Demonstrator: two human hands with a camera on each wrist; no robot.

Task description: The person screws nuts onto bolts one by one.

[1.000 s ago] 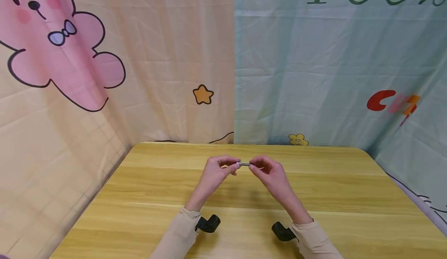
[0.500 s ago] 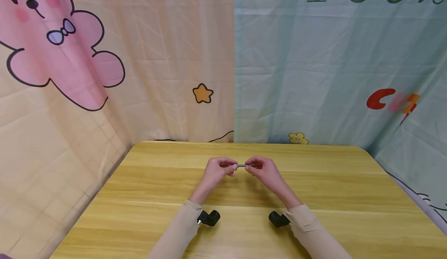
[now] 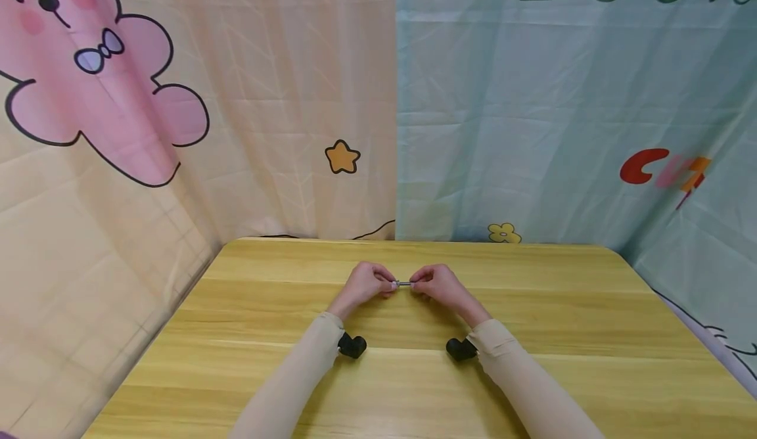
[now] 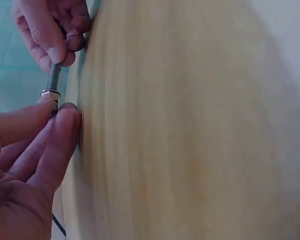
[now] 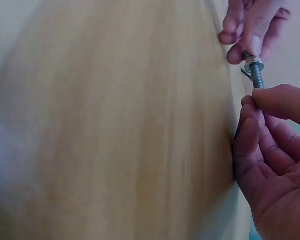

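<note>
My two hands hold a small metal bolt (image 5: pixel 258 78) between them, level above the table in the head view. A nut (image 4: pixel 49 94) with a flat washer sits on the bolt near its left end. The thumb and fingertips of my left hand (image 3: pixel 367 282) pinch at the nut and cover that end of the bolt. My right hand (image 3: pixel 440 286) pinches the opposite end between thumb and forefinger. Threads show on the short length of bolt between the hands. Fingers hide both ends, so I cannot see the bolt's head clearly.
The wooden table (image 3: pixel 390 386) spreads under both arms, its far edge just beyond the hands. Printed curtains (image 3: pixel 266 130) hang behind it and along both sides. A black wrist camera (image 3: pixel 352 346) sticks out inward from the left sleeve, and another black camera (image 3: pixel 461 349) from the right.
Both hands have shifted away from me with the bolt, and the forearms reach further over the table. In the head view the right hand has moved left. The pinching grips persist.
</note>
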